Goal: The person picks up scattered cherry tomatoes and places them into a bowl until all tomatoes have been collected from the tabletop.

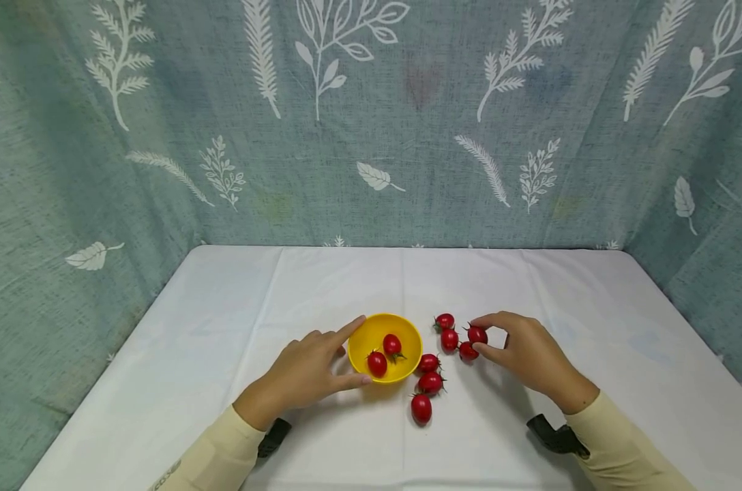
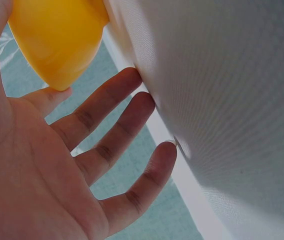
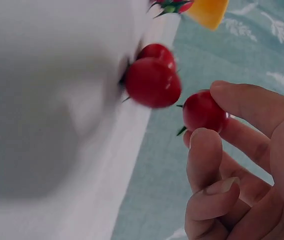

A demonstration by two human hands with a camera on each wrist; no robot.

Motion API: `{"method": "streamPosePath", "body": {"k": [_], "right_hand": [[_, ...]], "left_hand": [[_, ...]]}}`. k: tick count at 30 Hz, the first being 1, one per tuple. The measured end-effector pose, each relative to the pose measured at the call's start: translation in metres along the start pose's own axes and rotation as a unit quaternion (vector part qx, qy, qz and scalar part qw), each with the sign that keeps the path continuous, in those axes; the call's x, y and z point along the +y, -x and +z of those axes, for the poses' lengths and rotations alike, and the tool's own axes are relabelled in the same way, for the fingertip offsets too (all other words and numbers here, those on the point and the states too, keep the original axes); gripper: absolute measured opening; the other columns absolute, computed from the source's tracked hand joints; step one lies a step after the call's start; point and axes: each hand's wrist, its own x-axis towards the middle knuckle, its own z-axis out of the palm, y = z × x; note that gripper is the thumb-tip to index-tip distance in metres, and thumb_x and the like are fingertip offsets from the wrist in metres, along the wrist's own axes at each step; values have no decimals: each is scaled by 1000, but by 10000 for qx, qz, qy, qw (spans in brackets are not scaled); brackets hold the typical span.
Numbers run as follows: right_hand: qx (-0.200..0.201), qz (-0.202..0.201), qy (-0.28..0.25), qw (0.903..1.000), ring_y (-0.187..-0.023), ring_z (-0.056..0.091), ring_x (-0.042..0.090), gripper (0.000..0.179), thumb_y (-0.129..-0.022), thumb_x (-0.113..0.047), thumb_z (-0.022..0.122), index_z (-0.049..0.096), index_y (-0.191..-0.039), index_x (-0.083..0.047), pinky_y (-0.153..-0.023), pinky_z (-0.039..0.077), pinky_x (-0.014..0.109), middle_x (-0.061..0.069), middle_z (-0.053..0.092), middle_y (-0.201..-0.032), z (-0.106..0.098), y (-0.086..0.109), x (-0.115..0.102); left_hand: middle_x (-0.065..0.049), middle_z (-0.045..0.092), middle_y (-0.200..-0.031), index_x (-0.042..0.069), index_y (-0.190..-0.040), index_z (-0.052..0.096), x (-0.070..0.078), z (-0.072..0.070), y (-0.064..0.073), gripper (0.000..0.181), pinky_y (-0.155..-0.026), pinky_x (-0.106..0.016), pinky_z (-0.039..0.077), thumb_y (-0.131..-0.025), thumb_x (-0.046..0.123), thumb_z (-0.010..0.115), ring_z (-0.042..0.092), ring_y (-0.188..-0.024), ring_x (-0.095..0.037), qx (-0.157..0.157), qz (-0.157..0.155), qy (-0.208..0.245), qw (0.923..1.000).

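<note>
The yellow bowl (image 1: 412, 365) stands on the table with two cherry tomatoes inside, one of them the nearer cherry tomato (image 1: 377, 364). My left hand (image 1: 306, 372) holds its rim between thumb and index finger. In the left wrist view the other three fingers spread down towards the white cloth. My right hand (image 1: 527, 351) pinches a red cherry tomato (image 3: 202, 112) with its green stalk end showing, lifted off the cloth. Just below it lies another cherry tomato (image 1: 468, 352), beside two more. A row of three, including the nearest cherry tomato (image 1: 421, 409), lies right of the bowl.
A white cloth (image 1: 322, 450) with fold lines covers the table. Behind and at both sides hangs a green-blue curtain (image 1: 408, 170) with white leaf prints. Dark straps sit at both wrists, below cream sleeves.
</note>
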Motion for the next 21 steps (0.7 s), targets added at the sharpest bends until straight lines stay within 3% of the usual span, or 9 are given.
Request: {"method": "streamPosePath", "body": {"k": [11, 21], "right_hand": [[19, -392, 13, 9992, -57, 45, 5, 36, -82, -18, 83, 74, -117, -17, -54, 43, 21, -2, 73, -112, 10, -13, -29], [41, -717, 74, 9974, -72, 55, 8, 38, -81, -20, 85, 73, -117, -19, -62, 50, 20, -6, 73, -108, 17, -21, -50]], "left_hand": [[6, 69, -102, 40, -156, 31, 0, 0, 0, 95, -73, -39, 48, -77, 77, 65, 56, -94, -14, -30, -31, -9, 10000], [7, 69, -102, 42, -156, 29, 0, -1, 0, 96, -73, -40, 48, -76, 80, 63, 56, -94, -14, -61, -70, -37, 10000]]}}
